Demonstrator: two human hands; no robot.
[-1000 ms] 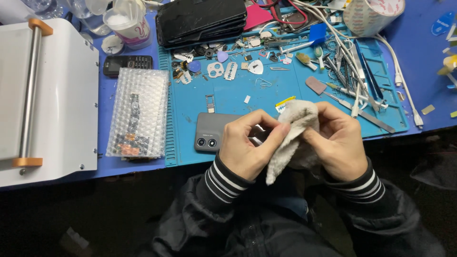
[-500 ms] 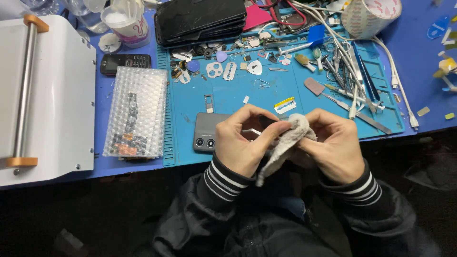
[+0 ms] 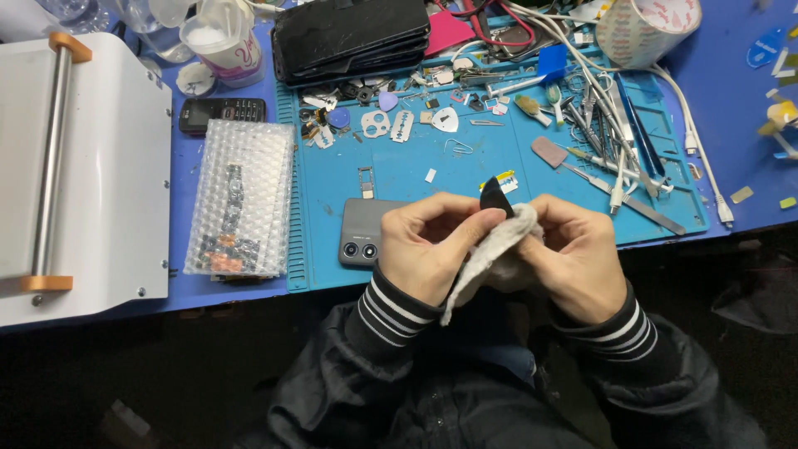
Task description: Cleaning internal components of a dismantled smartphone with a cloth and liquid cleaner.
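- A small black part is pinched in a grey cloth, held between both hands just above the near edge of the blue mat.
- Left hand: fingers closed on the cloth's left side, thumb and forefinger meeting near the black part.
- Right hand: fingers closed on the bunched cloth from the right, backing it from behind.
- What the black part is exactly cannot be told; only its dark pointed tip shows above the cloth.
- Handling, judged: the part looks thin, light and stiff, likely slippery when bare, so it is best gripped by its edges through the cloth. The cloth is soft and limp, and 1 tail hangs toward the lap.
- A grey phone lies back-up on the mat, just left of the left hand, partly hidden by it; 2 camera lenses show.
- Further left on the table: a bubble-wrap packet, a black keypad phone, a white machine.
- Loose small parts, tweezers and white cables are scattered over the far half of the mat; a tape roll stands at top right.
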